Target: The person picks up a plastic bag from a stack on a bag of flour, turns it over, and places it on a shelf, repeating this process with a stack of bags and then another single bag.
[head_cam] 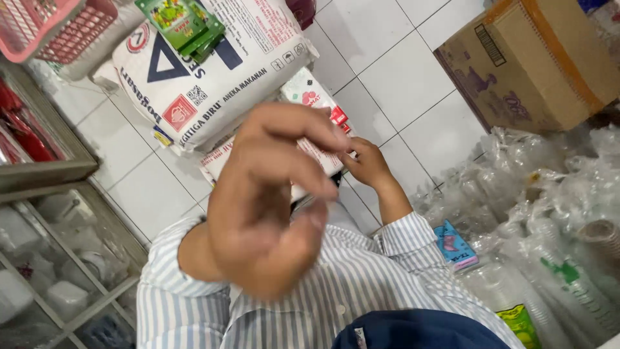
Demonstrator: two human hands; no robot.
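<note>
Gripping the white printed packet by its right edge, the right hand pinches it just above the floor tiles, beside the flour sack. The left hand hovers near, fingers loosely curled, empty (blurred). A one-sided pinch may let the packet slip.

Blue-white striped shirt sleeves, rolled; hands bare.

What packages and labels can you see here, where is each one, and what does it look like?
White sack: floor, top centre; blue and red print.
Green sachets: lying on the sack.
White-and-red packet: behind the raised left hand, touched by the right hand.
Brown carton: top right.
Small blue packet: right, beside clear plastic bags.
</note>
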